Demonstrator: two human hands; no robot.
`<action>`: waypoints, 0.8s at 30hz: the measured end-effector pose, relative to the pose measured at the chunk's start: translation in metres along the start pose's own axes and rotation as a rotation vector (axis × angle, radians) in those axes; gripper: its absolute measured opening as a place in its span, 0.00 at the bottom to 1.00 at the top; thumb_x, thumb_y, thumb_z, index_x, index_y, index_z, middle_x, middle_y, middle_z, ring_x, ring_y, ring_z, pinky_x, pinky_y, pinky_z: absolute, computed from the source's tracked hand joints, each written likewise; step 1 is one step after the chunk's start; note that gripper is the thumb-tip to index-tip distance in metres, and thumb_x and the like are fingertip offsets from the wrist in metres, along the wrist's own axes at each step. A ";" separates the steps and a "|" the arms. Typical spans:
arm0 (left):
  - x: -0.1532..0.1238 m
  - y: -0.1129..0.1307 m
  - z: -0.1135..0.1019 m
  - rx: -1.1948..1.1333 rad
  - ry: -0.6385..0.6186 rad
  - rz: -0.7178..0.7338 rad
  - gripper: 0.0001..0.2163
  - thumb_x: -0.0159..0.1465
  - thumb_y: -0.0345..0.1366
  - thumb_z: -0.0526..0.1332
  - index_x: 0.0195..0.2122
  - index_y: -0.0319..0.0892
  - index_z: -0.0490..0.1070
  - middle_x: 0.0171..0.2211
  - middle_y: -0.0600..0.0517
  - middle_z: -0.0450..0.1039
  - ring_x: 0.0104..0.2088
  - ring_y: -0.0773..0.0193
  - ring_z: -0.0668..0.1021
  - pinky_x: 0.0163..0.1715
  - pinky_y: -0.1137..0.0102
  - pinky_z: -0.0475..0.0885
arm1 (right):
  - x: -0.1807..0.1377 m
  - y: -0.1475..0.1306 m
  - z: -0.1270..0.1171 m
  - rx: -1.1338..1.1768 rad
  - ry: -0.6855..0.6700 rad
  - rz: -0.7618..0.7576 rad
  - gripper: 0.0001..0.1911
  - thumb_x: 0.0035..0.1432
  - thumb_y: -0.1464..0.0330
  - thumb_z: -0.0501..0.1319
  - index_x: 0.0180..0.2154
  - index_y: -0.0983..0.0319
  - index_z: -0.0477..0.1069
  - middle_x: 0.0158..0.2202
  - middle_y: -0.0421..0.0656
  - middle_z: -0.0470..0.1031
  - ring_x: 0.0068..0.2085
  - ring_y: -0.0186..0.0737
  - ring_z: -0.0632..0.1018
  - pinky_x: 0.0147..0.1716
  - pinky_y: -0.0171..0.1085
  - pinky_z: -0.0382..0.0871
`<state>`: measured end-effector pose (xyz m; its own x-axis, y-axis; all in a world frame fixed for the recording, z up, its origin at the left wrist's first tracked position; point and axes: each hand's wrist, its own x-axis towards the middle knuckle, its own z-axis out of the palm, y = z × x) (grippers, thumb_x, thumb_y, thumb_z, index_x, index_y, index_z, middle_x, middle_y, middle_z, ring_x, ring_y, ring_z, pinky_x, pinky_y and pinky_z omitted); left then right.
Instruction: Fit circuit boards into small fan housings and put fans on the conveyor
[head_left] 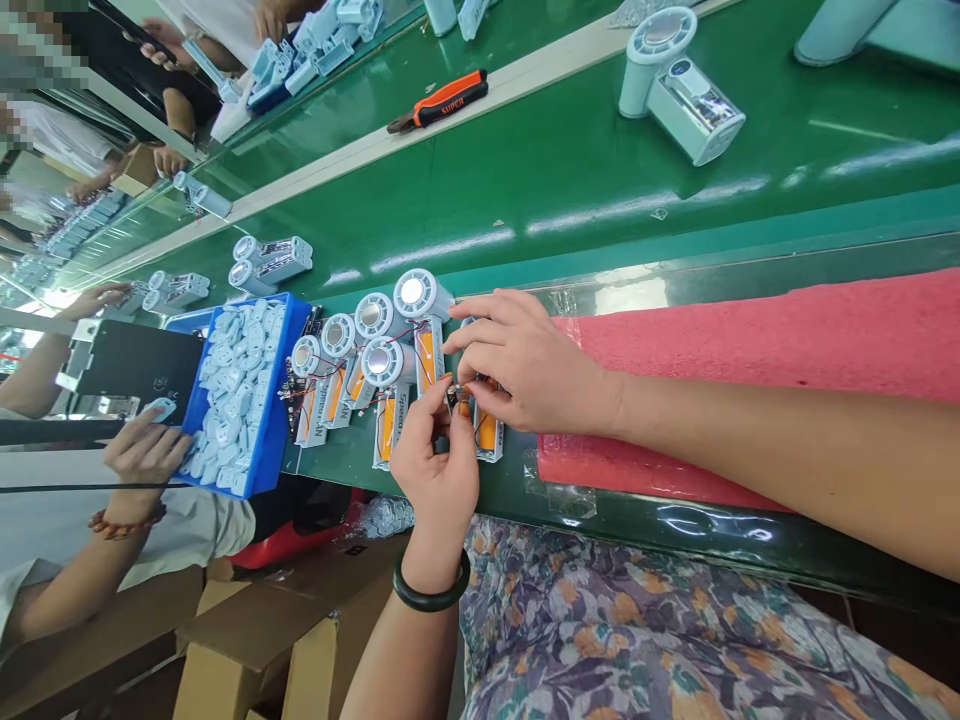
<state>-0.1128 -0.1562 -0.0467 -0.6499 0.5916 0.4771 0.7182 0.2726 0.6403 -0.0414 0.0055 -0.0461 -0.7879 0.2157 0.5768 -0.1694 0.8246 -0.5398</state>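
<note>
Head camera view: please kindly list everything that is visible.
Bench: one, green, centre
Open fans: at least six, pale blue, centre
Other fans: several, pale blue, along the bench
Casings: one pile, pale blue, top left
Pliers: one, orange and black, top centre
Tray: one, blue, left
Small parts: many, pale blue, in the tray
Box: one, black, beside the tray
Mat: one, red, right
Cardboard boxes: several, brown, bottom left
Co-workers: several, mostly white-clothed, left
Small piece: one, dark, centre
Bracelet: one, dark, left wrist
Flowered clothing: one, multicoloured, bottom
Left hand: one, bare, centre, pinching the small piece
Right hand: one, bare, centre
</note>
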 end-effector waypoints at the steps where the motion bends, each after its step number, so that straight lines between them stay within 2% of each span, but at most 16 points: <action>1: 0.000 -0.001 -0.001 -0.002 -0.004 -0.002 0.12 0.68 0.33 0.63 0.52 0.45 0.78 0.38 0.52 0.78 0.32 0.69 0.76 0.35 0.72 0.75 | 0.000 0.000 0.000 0.000 -0.001 -0.003 0.09 0.64 0.72 0.58 0.33 0.60 0.76 0.50 0.46 0.82 0.65 0.52 0.69 0.65 0.58 0.51; 4: 0.001 -0.003 -0.002 -0.038 -0.026 -0.030 0.12 0.68 0.33 0.63 0.51 0.45 0.79 0.38 0.52 0.78 0.33 0.68 0.76 0.36 0.73 0.74 | 0.001 0.001 0.001 -0.005 -0.010 -0.027 0.09 0.65 0.72 0.57 0.33 0.60 0.76 0.50 0.45 0.82 0.64 0.51 0.70 0.65 0.57 0.50; 8: 0.002 -0.006 -0.002 -0.125 -0.053 -0.122 0.10 0.68 0.35 0.63 0.49 0.46 0.80 0.32 0.55 0.73 0.30 0.69 0.74 0.33 0.74 0.72 | 0.001 0.003 0.002 -0.012 -0.024 -0.059 0.10 0.66 0.71 0.56 0.35 0.61 0.76 0.49 0.45 0.83 0.62 0.50 0.71 0.64 0.56 0.50; 12: 0.002 -0.007 0.001 -0.136 -0.038 -0.161 0.10 0.68 0.36 0.63 0.48 0.46 0.80 0.30 0.56 0.71 0.29 0.69 0.73 0.32 0.73 0.72 | 0.001 0.005 0.002 -0.005 -0.026 -0.072 0.10 0.66 0.72 0.56 0.36 0.61 0.76 0.49 0.45 0.82 0.61 0.49 0.72 0.64 0.55 0.50; 17: 0.003 -0.004 0.001 -0.013 -0.012 0.005 0.11 0.69 0.33 0.62 0.51 0.46 0.79 0.40 0.51 0.79 0.37 0.65 0.80 0.40 0.70 0.75 | 0.001 0.004 0.001 0.008 -0.034 -0.048 0.10 0.66 0.72 0.55 0.37 0.61 0.75 0.50 0.44 0.82 0.60 0.48 0.72 0.64 0.54 0.49; 19: 0.003 -0.003 0.001 0.014 0.001 0.044 0.11 0.68 0.33 0.62 0.51 0.46 0.79 0.40 0.51 0.80 0.37 0.65 0.79 0.39 0.71 0.75 | 0.001 0.003 0.001 0.008 -0.034 -0.040 0.10 0.66 0.71 0.55 0.37 0.60 0.75 0.50 0.44 0.82 0.60 0.48 0.72 0.64 0.54 0.49; 22: 0.003 -0.002 0.004 -0.077 -0.008 -0.081 0.10 0.68 0.35 0.63 0.49 0.46 0.80 0.36 0.53 0.78 0.33 0.68 0.78 0.36 0.73 0.74 | 0.001 0.003 0.001 0.008 -0.038 -0.019 0.10 0.66 0.71 0.55 0.37 0.60 0.75 0.51 0.45 0.82 0.60 0.48 0.72 0.64 0.54 0.50; 24: 0.002 -0.001 0.006 -0.183 0.003 -0.184 0.11 0.67 0.36 0.65 0.50 0.46 0.80 0.38 0.52 0.79 0.35 0.67 0.79 0.37 0.73 0.75 | 0.002 0.004 0.001 0.013 -0.042 -0.013 0.08 0.66 0.71 0.56 0.37 0.60 0.75 0.51 0.45 0.82 0.61 0.48 0.72 0.64 0.54 0.49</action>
<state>-0.1137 -0.1505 -0.0504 -0.7667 0.5420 0.3441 0.5308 0.2336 0.8147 -0.0437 0.0084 -0.0476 -0.8094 0.1826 0.5582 -0.1875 0.8204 -0.5402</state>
